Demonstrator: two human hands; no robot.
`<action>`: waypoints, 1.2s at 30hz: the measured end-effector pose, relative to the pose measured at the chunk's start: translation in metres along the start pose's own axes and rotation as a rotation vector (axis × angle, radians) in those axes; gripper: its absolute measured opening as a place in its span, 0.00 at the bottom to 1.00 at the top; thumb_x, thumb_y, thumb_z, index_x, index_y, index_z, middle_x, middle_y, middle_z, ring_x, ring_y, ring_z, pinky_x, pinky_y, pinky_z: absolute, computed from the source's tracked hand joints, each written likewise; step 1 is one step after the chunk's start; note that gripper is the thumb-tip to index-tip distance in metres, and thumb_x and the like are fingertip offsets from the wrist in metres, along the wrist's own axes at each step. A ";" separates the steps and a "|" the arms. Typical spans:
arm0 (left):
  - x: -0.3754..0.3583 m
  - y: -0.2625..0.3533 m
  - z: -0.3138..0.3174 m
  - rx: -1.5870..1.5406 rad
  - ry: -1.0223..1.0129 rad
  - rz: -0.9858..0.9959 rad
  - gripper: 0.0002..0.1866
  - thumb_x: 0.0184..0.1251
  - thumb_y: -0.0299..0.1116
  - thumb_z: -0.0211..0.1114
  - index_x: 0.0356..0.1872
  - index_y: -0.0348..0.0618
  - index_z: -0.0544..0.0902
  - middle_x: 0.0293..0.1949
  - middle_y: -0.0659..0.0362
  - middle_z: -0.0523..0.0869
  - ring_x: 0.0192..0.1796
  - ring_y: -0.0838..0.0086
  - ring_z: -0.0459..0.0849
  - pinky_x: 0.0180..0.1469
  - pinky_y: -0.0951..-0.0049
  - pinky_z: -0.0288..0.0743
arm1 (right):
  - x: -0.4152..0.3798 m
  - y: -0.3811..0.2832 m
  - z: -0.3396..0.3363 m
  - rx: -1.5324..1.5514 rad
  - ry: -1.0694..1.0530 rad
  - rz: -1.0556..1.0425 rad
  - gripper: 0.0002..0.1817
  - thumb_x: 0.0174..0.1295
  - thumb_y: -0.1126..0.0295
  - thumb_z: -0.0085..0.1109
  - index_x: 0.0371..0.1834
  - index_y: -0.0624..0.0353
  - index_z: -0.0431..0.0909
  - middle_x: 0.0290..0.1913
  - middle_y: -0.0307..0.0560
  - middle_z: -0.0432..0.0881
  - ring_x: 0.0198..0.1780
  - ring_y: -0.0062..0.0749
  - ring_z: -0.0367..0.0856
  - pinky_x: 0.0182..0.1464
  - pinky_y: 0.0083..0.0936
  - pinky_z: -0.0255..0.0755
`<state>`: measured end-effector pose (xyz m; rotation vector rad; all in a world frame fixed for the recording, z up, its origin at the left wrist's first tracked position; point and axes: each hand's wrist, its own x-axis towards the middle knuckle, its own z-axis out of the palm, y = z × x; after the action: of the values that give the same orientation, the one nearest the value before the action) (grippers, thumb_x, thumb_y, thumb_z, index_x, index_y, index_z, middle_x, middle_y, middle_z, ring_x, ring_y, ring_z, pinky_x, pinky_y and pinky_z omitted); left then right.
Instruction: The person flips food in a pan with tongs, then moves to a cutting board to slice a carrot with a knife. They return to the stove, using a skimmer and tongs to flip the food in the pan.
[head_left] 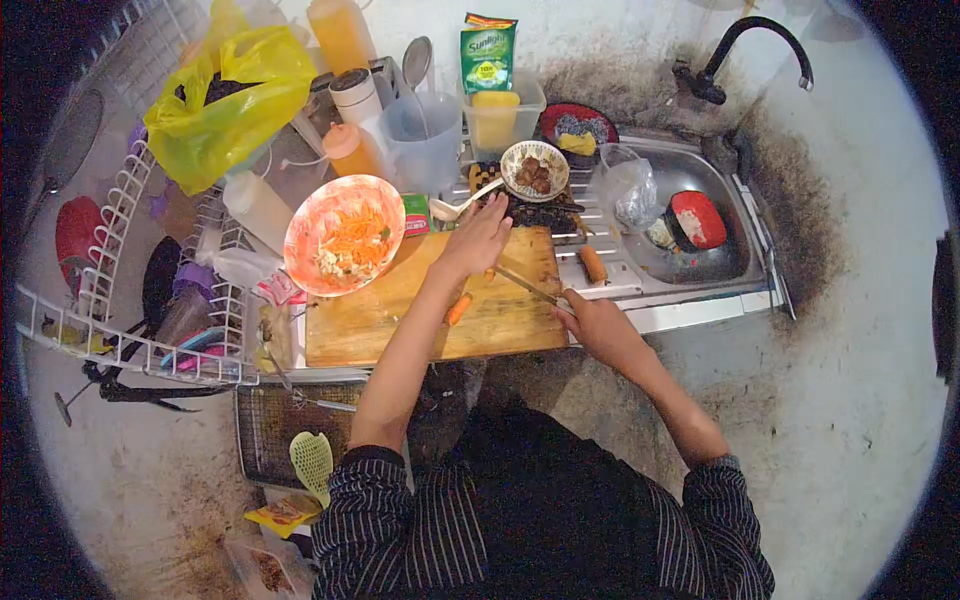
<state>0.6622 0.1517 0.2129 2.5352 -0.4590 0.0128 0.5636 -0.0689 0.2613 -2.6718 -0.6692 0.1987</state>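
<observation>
A wooden cutting board [390, 320] lies on the counter. My right hand [597, 325] is wrapped round the handle of a knife [527, 285], whose blade points left over the board. Stretched out over the board's back edge, my left hand [481, 238] has its fingers pointing away; a small orange piece [490, 273] shows just below it, beside the blade. Another carrot piece [459, 309] lies by my left forearm. To the left, a bowl [301, 243] holds shredded orange and pale bits. A whole carrot piece [593, 264] rests right of the board.
Behind the board are a patterned bowl [508, 168] with brown pieces, a blue jug [425, 150] and an orange bottle [350, 150]. A sink [735, 265] with a red bowl [700, 218] lies right. A white wire rack [130, 345] and a yellow bag [205, 130] are left.
</observation>
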 end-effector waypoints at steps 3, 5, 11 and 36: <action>-0.001 -0.001 0.002 0.000 0.000 0.004 0.29 0.70 0.44 0.33 0.65 0.33 0.53 0.67 0.49 0.55 0.70 0.66 0.50 0.70 0.63 0.38 | 0.001 0.002 0.000 0.005 -0.011 -0.008 0.17 0.63 0.57 0.47 0.42 0.62 0.70 0.17 0.61 0.74 0.22 0.56 0.75 0.25 0.47 0.68; -0.002 0.000 0.001 -0.001 0.003 0.002 0.29 0.70 0.44 0.32 0.64 0.33 0.53 0.67 0.49 0.55 0.70 0.66 0.50 0.70 0.63 0.38 | 0.002 0.003 0.000 0.008 -0.019 -0.013 0.18 0.63 0.56 0.47 0.42 0.61 0.70 0.17 0.61 0.74 0.22 0.56 0.75 0.24 0.47 0.68; -0.002 -0.005 0.008 -0.013 0.005 0.001 0.28 0.70 0.44 0.33 0.64 0.33 0.53 0.67 0.49 0.54 0.70 0.66 0.48 0.70 0.62 0.37 | 0.004 0.005 0.002 -0.001 -0.045 -0.030 0.18 0.62 0.56 0.47 0.44 0.61 0.69 0.17 0.61 0.74 0.23 0.56 0.76 0.25 0.46 0.68; -0.080 0.015 -0.004 -0.308 0.300 0.021 0.10 0.46 0.31 0.69 0.29 0.37 0.82 0.29 0.56 0.81 0.29 0.68 0.81 0.34 0.73 0.75 | -0.009 0.012 0.040 0.099 -0.122 0.098 0.23 0.65 0.53 0.41 0.51 0.62 0.62 0.21 0.65 0.75 0.27 0.61 0.76 0.29 0.50 0.69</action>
<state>0.5819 0.1680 0.2160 2.1787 -0.3381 0.3026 0.5522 -0.0696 0.2202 -2.6146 -0.5497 0.4134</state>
